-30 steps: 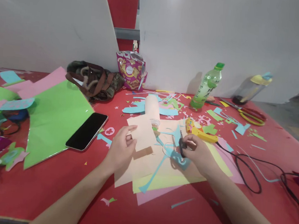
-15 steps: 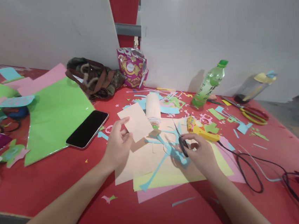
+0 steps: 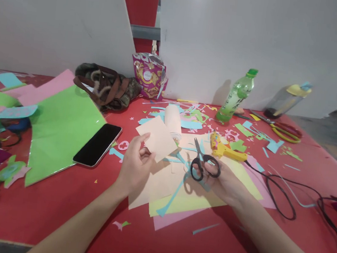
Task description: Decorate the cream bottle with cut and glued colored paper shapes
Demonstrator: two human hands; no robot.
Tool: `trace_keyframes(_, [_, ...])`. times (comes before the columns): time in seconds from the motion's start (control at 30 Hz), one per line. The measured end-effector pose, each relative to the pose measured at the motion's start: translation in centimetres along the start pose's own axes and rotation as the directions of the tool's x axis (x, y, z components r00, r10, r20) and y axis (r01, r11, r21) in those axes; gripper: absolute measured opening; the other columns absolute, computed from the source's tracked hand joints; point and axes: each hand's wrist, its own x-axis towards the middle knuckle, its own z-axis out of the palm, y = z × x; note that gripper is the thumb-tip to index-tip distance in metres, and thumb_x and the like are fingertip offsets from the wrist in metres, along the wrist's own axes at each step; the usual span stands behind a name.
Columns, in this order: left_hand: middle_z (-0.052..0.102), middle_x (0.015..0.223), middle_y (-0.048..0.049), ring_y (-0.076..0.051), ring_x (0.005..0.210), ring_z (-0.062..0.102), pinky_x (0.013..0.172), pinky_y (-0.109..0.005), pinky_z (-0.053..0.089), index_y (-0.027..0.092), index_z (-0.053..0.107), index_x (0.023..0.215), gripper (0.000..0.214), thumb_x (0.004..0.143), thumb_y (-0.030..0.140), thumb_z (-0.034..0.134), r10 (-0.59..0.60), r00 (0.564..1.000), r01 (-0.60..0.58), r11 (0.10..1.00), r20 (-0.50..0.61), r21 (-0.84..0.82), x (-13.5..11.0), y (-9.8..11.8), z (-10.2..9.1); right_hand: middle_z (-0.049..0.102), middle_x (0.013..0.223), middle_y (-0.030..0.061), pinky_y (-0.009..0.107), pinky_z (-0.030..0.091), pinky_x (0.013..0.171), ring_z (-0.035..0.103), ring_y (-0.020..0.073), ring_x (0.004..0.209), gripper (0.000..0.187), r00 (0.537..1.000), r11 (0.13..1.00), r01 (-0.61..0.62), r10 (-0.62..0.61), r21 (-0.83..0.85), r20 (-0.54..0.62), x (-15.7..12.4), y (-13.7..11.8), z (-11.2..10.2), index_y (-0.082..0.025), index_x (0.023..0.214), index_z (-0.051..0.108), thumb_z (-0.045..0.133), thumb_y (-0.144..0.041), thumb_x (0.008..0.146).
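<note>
1. Left hand [image 3: 135, 165]: fingers pinching a peach paper square [image 3: 157, 138], lifted above the worktop [image 3: 59, 207].
2. Right hand [image 3: 225, 181]: fingers curled through the handles of black scissors [image 3: 202, 165], blades together, just right of the square.

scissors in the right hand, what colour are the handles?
Black handles on the scissors in the right hand; clear in the head view.

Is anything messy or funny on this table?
Yes. Small blue, green and pink paper scraps litter the red table. A white roll lies tipped over, and a black cord loops loosely across the right side.
</note>
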Motion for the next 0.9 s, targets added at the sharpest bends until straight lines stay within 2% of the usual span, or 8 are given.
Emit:
trace_keyframes(0.07, [0.041,0.118,-0.0099,-0.012,0.079,0.057,0.074,-0.029,0.050,0.019,0.040,0.114,0.044,0.072,0.020,0.052,-0.006,1.000,0.006,1.000,0.007,-0.015,0.0,0.1,0.0,0.058,0.067,-0.0001,0.030,0.044,0.062,0.055,0.0134,0.061,0.029,0.992,0.988,-0.105,0.096,0.112,0.085,-0.3,-0.2,0.4,-0.019,0.069,0.052,0.071,-0.035,0.054])
trace_keyframes(0.13, [0.040,0.119,-0.0099,-0.010,0.074,0.057,0.072,-0.028,0.050,0.019,0.039,0.115,0.046,0.072,0.021,0.052,-0.008,1.000,0.008,1.000,0.002,-0.027,-0.1,0.2,0.0,0.056,0.067,-0.0015,0.029,0.043,0.065,0.055,0.0134,0.066,0.032,0.982,0.975,-0.146,0.122,0.168,0.145,-0.6,-0.2,0.6,-0.020,0.067,0.049,0.073,-0.035,0.052])
trace_keyframes(0.33, [0.037,0.122,-0.0100,-0.008,0.069,0.057,0.069,-0.027,0.050,0.020,0.039,0.115,0.045,0.072,0.020,0.052,-0.013,1.000,0.014,0.996,0.010,-0.086,-0.3,0.7,0.0,0.052,0.060,-0.0042,0.023,0.035,0.052,0.047,0.0093,0.054,0.044,0.937,0.982,-0.167,0.129,0.093,0.323,-1.3,0.5,0.9,-0.022,0.071,0.037,0.074,-0.037,0.051])
trace_keyframes(0.47, [0.039,0.120,-0.0099,-0.008,0.071,0.058,0.067,-0.025,0.050,0.020,0.039,0.116,0.046,0.072,0.020,0.053,-0.052,0.998,0.056,0.988,0.031,-0.143,-0.4,1.1,0.0,0.051,0.064,-0.0031,0.026,0.037,0.059,0.049,0.0114,0.060,0.050,0.936,0.987,-0.158,0.141,0.025,0.324,-1.5,0.4,1.1,-0.022,0.072,0.036,0.075,-0.042,0.047])
trace_keyframes(0.6, [0.041,0.117,-0.0105,-0.009,0.071,0.057,0.066,-0.026,0.050,0.019,0.037,0.116,0.047,0.072,0.020,0.053,-0.076,0.996,0.083,0.982,0.045,-0.171,-0.4,1.2,-0.1,0.049,0.069,-0.0021,0.027,0.036,0.062,0.050,0.0135,0.066,0.057,0.914,0.988,-0.153,0.149,-0.020,0.378,-1.7,0.1,1.2,-0.023,0.075,0.036,0.074,-0.049,0.042])
trace_keyframes(0.9, [0.040,0.110,-0.0063,-0.009,0.068,0.055,0.064,-0.029,0.051,0.022,0.041,0.113,0.043,0.073,0.018,0.053,0.078,0.988,-0.060,0.989,0.136,-0.134,-0.8,0.9,0.1,0.047,0.066,-0.0024,0.025,0.030,0.055,0.043,0.0105,0.059,0.055,0.910,0.982,-0.026,0.100,-0.186,0.402,-1.7,0.2,1.2,-0.022,0.079,0.032,0.062,-0.061,0.054])
